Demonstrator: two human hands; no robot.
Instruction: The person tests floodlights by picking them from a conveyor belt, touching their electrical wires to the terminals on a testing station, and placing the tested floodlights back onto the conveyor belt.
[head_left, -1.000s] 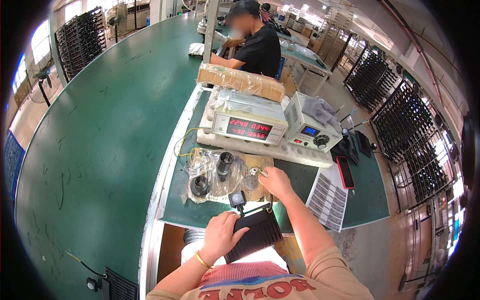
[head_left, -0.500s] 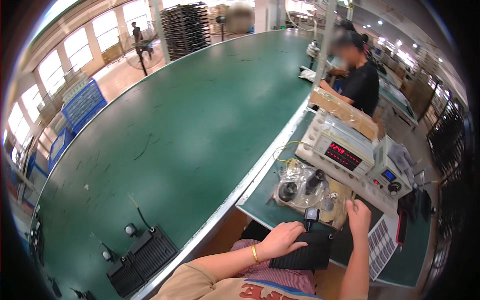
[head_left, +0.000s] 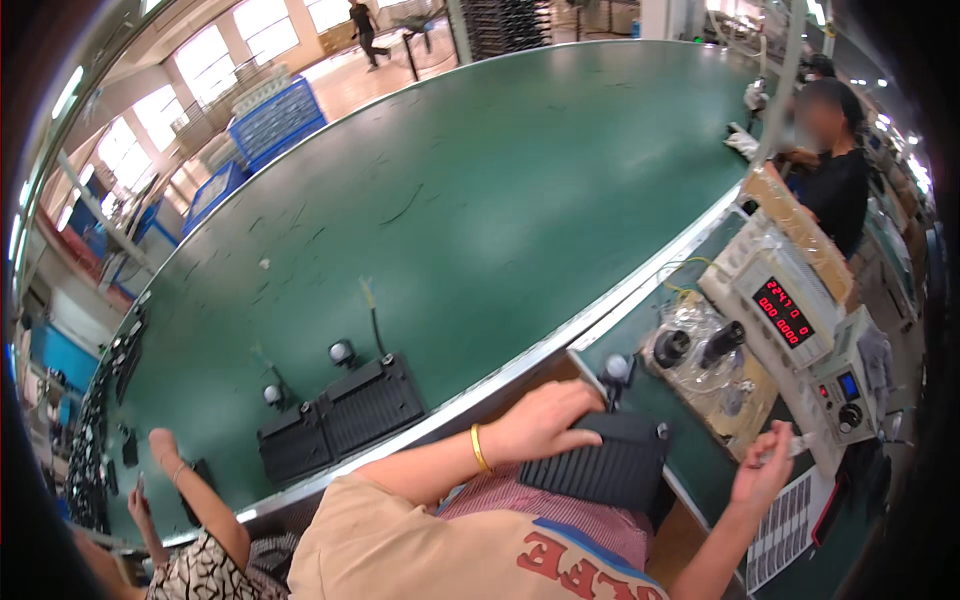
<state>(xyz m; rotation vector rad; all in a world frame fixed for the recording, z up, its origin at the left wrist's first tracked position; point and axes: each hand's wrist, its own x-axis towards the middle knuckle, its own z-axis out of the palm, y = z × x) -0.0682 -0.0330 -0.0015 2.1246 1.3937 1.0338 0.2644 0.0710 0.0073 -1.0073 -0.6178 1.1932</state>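
On my lap, at the lower middle, rests a black finned lamp housing [head_left: 600, 462], with a small round-headed sensor [head_left: 616, 370] at its far edge. My left hand [head_left: 550, 425] is wrapped over the housing's upper left edge, its thumb lying on the fins. To the right of the housing, my right hand [head_left: 763, 467] is raised with its fingers pinched. A small pale, translucent piece [head_left: 795, 446] shows at its fingertips, too blurred to name. Just beyond is a wooden board [head_left: 752, 415] bearing plastic film and two black round parts.
A meter [head_left: 785, 308] with red digits and a knobbed instrument [head_left: 845, 395] stand at right, above a printed sheet [head_left: 782, 530]. More finned housings [head_left: 345, 415] lie on the large green table [head_left: 480, 200]. One person works at lower left, another at far right.
My view has swung left, bringing a co-worker's arms in at lower left. My right hand has left the cable beside the housing and moved right. My left hand stays on the housing.
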